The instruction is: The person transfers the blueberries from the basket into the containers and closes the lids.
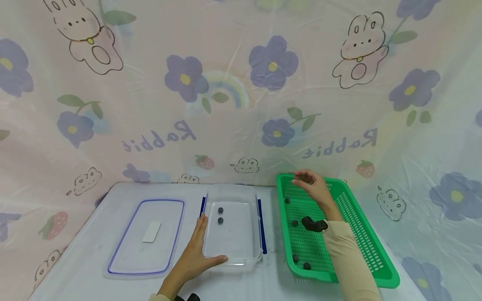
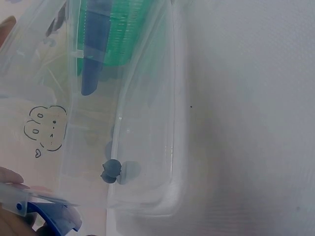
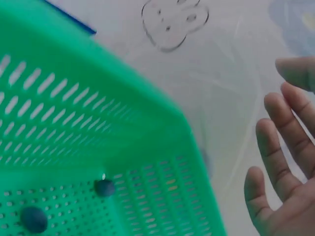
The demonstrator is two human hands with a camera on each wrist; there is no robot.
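Note:
A clear plastic box (image 1: 237, 242) with blue side latches stands in the middle of the table, two small dark balls (image 1: 220, 215) on its floor. My left hand (image 1: 196, 253) rests at the box's near left corner, fingers straight along the side and thumb spread over the front rim. Above the far end of a green slotted basket (image 1: 284, 242), my right hand (image 1: 316, 192) is raised with loosely bent fingers and nothing between them. Several dark balls lie in the basket, one ball (image 3: 104, 187) close to its end wall in the right wrist view.
A clear lid (image 1: 128, 259) with a blue seal lies flat at the left, a white rectangular piece (image 1: 152, 232) on it. Behind the table hangs a printed curtain (image 1: 226, 121) with rabbits and flowers. The basket's tall rim stands close to the box's right latch (image 1: 262, 225).

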